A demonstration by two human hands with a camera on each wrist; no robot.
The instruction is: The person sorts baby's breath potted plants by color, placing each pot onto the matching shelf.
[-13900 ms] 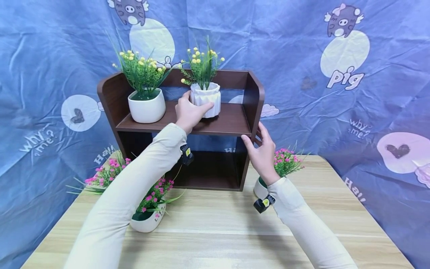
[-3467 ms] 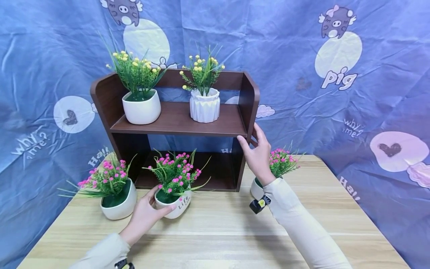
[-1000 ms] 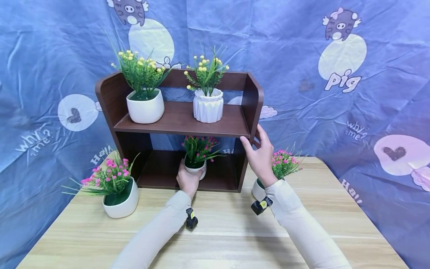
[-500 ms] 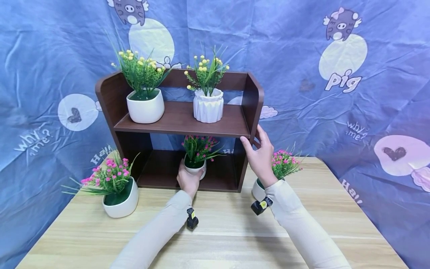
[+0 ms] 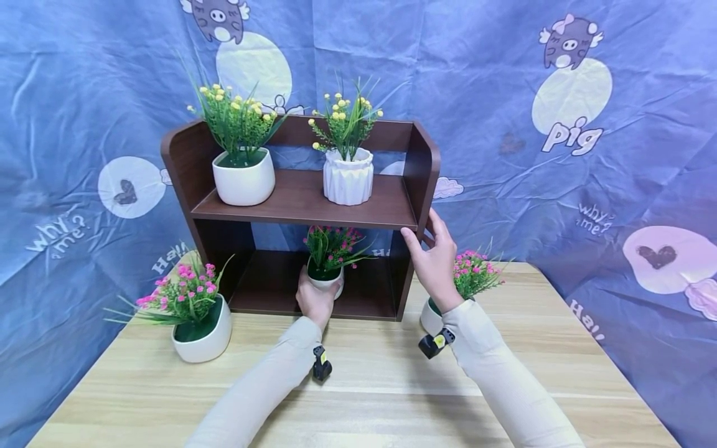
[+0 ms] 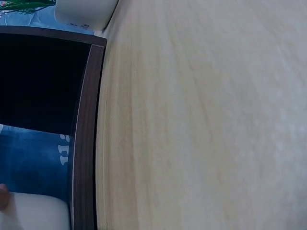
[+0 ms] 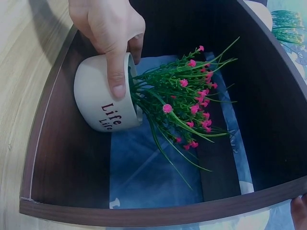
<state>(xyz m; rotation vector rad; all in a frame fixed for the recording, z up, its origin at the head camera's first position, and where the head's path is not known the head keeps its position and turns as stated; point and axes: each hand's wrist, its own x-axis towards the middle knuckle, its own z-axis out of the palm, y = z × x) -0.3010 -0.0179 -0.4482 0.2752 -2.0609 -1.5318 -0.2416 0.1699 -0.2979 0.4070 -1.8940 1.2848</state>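
My left hand (image 5: 315, 297) grips a white pot of pink flowers (image 7: 103, 91) inside the lower compartment of a dark brown two-tier shelf (image 5: 313, 214). In the right wrist view the thumb presses on the pot's side near its rim, above the printed word "Life". The pot is upright on or close over the bottom board, its flowers just under the upper board. Only the pot's edge (image 6: 36, 213) and a fingertip show in the left wrist view. My right hand (image 5: 434, 261) holds the shelf's right side panel, thumb at the front edge, other fingers partly hidden behind it.
On the upper board stand a smooth white pot (image 5: 243, 180) and a fluted white pot (image 5: 348, 180), both with yellow flowers. Pink-flowered pots sit on the wooden table (image 5: 381, 379): one at left (image 5: 204, 339), one at right (image 5: 431, 317) behind my right wrist. A blue curtain (image 5: 493, 124) hangs behind.
Earlier my left hand was at the fluted pot on top; later it gripped the "Life" pot on the table and carried it into the lower compartment. Over the last second both hands stay nearly still.
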